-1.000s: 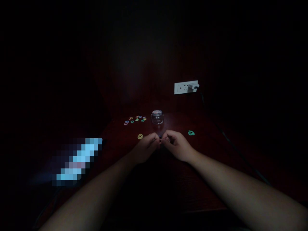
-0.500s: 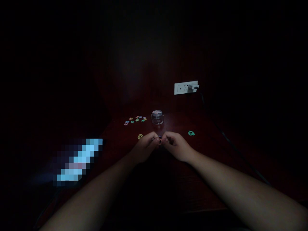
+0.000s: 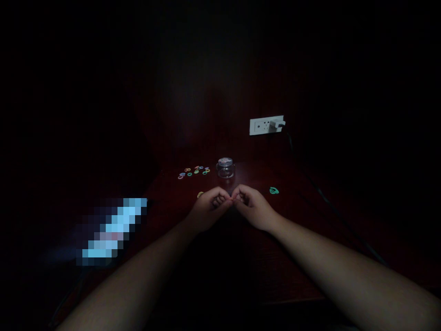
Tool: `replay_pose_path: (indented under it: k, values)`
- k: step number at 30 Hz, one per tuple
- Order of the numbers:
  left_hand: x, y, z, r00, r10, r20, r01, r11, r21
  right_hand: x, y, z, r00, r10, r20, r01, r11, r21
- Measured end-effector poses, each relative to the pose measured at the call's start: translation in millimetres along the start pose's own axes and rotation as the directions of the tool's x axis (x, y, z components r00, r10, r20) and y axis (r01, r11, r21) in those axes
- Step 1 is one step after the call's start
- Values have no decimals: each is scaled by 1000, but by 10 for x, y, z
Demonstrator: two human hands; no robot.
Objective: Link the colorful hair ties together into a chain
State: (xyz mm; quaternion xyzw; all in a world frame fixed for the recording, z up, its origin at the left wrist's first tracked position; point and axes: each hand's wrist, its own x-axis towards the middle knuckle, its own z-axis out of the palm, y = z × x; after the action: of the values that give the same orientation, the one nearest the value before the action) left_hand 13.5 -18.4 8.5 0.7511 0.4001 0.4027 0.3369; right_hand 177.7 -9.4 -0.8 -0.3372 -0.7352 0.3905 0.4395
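My left hand (image 3: 211,208) and my right hand (image 3: 253,208) meet at the fingertips over the table, both closed in a pinch. Between them is a small reddish hair tie (image 3: 232,198), mostly hidden by the fingers. Just behind the left hand, a yellow hair tie (image 3: 200,195) is partly covered by it. Green hair ties (image 3: 274,190) lie together to the right of my right hand. Beyond the hands stands a small clear jar (image 3: 226,171) with a patterned lid. Left of the jar are several scattered hair ties (image 3: 196,171) in mixed colours.
A lit, pixelated screen (image 3: 117,230) is at the left edge of the dark red table (image 3: 292,266). On the back wall sits a white socket (image 3: 258,126) with a plug in it. Its dark cable (image 3: 327,200) runs down the right side. The surroundings are very dark.
My left hand has shifted slightly right, so the fingertips now touch and hide most of the reddish loop. It also covers more of the yellow hair tie.
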Motion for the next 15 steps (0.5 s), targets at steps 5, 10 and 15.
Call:
replay_pose_path:
  k: [5,10,15]
  values:
    - [3,-22,-1,1000,-3,8,3,999,-32,-2,-17,5,1000,-2,-16,2,1000,-19]
    - [5,-35,-1,1000,-9,17,10,998,-58,1,-9,5,1000,-6,-26,4,999,-51]
    - [4,-40,-4,1000,-7,16,8,998,-62,3,0,5,1000,5,-28,-6,999,-47]
